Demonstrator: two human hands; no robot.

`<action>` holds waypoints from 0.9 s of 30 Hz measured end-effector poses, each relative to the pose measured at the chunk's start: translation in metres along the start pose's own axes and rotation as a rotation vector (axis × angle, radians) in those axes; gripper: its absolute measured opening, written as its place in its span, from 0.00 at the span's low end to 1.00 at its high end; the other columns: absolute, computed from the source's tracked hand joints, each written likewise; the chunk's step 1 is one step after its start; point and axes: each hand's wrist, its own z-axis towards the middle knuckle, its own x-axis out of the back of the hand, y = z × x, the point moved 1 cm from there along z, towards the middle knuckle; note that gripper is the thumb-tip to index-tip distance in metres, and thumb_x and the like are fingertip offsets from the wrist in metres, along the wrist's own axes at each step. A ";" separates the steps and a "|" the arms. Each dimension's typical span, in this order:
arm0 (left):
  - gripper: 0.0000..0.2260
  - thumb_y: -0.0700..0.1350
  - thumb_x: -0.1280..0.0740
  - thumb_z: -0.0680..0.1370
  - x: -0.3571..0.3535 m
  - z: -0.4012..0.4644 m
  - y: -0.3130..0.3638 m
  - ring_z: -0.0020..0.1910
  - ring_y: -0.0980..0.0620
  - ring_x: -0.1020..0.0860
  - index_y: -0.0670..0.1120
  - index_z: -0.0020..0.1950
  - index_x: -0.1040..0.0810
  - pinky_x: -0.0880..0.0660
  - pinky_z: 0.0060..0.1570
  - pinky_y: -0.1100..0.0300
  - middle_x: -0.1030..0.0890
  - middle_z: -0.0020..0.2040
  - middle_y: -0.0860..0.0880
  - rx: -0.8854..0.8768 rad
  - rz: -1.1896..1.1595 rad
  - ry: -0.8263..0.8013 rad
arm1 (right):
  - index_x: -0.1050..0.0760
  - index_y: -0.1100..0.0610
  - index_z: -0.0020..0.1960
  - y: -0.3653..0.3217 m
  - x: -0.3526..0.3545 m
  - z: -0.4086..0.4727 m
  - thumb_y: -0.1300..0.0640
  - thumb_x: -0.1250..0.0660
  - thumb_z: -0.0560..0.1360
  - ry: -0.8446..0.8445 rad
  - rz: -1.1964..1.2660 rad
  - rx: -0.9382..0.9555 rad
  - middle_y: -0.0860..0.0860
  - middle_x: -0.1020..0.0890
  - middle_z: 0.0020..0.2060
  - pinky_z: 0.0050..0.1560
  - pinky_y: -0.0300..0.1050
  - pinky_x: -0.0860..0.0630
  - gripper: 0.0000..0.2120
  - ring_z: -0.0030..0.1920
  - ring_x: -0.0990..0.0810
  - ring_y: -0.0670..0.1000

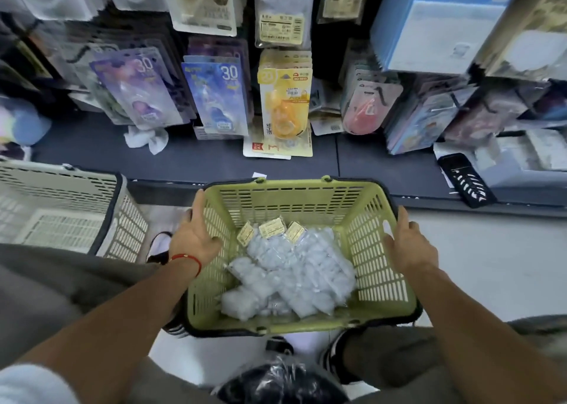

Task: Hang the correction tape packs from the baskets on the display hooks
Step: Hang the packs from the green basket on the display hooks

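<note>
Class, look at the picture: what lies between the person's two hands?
In the head view, the green basket of clear packs lies between the left hand and right hand.

Crumpled white cloth [146, 139] on dark shelf [214, 164]; black handheld device [466, 180] at right.

Even, soft overhead light; faint shadows; wide-angle bending at edges; upper display packs [214, 2] blurred.
</note>
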 end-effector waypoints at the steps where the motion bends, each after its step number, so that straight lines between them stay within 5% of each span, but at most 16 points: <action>1: 0.51 0.39 0.26 0.75 -0.005 -0.001 0.005 0.63 0.34 0.22 0.56 0.86 0.56 0.23 0.60 0.43 0.32 0.77 0.36 -0.031 -0.025 -0.005 | 0.53 0.53 0.84 0.007 0.003 0.003 0.47 0.43 0.86 -0.005 0.027 -0.029 0.61 0.29 0.72 0.55 0.60 0.25 0.32 0.63 0.22 0.67; 5: 0.50 0.41 0.25 0.76 -0.019 0.006 0.021 0.73 0.39 0.26 0.58 0.86 0.57 0.28 0.69 0.46 0.35 0.82 0.43 -0.116 -0.090 -0.075 | 0.46 0.62 0.82 0.015 0.016 0.010 0.50 0.42 0.85 0.071 0.048 -0.137 0.66 0.32 0.73 0.66 0.65 0.28 0.30 0.70 0.30 0.69; 9: 0.49 0.42 0.25 0.76 -0.038 -0.002 0.034 0.72 0.40 0.26 0.55 0.86 0.54 0.27 0.69 0.48 0.37 0.82 0.46 -0.159 -0.147 -0.045 | 0.32 0.64 0.74 -0.017 0.006 0.004 0.57 0.35 0.78 0.230 -0.231 0.337 0.63 0.29 0.70 0.72 0.62 0.32 0.26 0.70 0.29 0.65; 11: 0.49 0.44 0.25 0.76 -0.047 -0.006 0.038 0.65 0.36 0.22 0.54 0.86 0.55 0.22 0.60 0.42 0.35 0.79 0.43 -0.163 -0.087 0.019 | 0.37 0.60 0.79 -0.032 -0.023 0.003 0.52 0.35 0.80 -0.013 -0.188 0.414 0.61 0.33 0.76 0.76 0.58 0.34 0.30 0.75 0.32 0.63; 14: 0.49 0.45 0.24 0.76 -0.051 -0.006 0.042 0.67 0.33 0.26 0.51 0.87 0.54 0.21 0.55 0.37 0.34 0.76 0.39 -0.152 0.019 0.071 | 0.59 0.62 0.85 -0.028 -0.077 0.001 0.43 0.34 0.82 -0.478 -0.079 0.138 0.63 0.53 0.84 0.82 0.59 0.44 0.47 0.84 0.50 0.65; 16: 0.49 0.47 0.24 0.75 -0.052 -0.006 0.045 0.70 0.34 0.31 0.51 0.86 0.53 0.22 0.56 0.36 0.33 0.76 0.39 -0.123 0.127 0.101 | 0.62 0.59 0.85 -0.013 -0.101 0.003 0.42 0.31 0.80 -0.554 0.061 -0.024 0.61 0.56 0.85 0.83 0.61 0.44 0.51 0.84 0.51 0.65; 19: 0.47 0.50 0.24 0.74 -0.053 -0.008 0.053 0.72 0.34 0.35 0.47 0.85 0.49 0.25 0.62 0.36 0.31 0.75 0.37 -0.090 0.273 0.149 | 0.47 0.54 0.85 -0.001 -0.109 0.012 0.41 0.31 0.79 -0.483 0.162 -0.056 0.60 0.36 0.81 0.77 0.59 0.32 0.43 0.78 0.33 0.64; 21: 0.44 0.51 0.24 0.74 -0.055 -0.008 0.063 0.76 0.33 0.38 0.43 0.83 0.43 0.32 0.70 0.34 0.33 0.76 0.35 -0.095 0.307 0.196 | 0.36 0.56 0.80 0.004 -0.102 0.019 0.42 0.37 0.83 -0.371 0.121 0.005 0.63 0.22 0.67 0.66 0.54 0.24 0.30 0.66 0.21 0.63; 24: 0.37 0.48 0.26 0.74 -0.063 -0.008 0.086 0.80 0.32 0.42 0.39 0.79 0.35 0.48 0.79 0.34 0.36 0.78 0.34 -0.238 0.327 0.239 | 0.23 0.61 0.60 0.012 -0.083 0.024 0.49 0.40 0.85 -0.189 0.319 0.009 0.59 0.19 0.45 0.45 0.46 0.27 0.16 0.49 0.17 0.60; 27: 0.31 0.45 0.27 0.76 -0.086 -0.017 0.120 0.79 0.38 0.39 0.41 0.78 0.31 0.44 0.80 0.45 0.33 0.78 0.39 -0.394 0.162 0.090 | 0.23 0.55 0.46 0.013 -0.054 0.021 0.52 0.38 0.84 -0.200 0.729 -0.129 0.53 0.18 0.40 0.38 0.44 0.27 0.11 0.43 0.18 0.55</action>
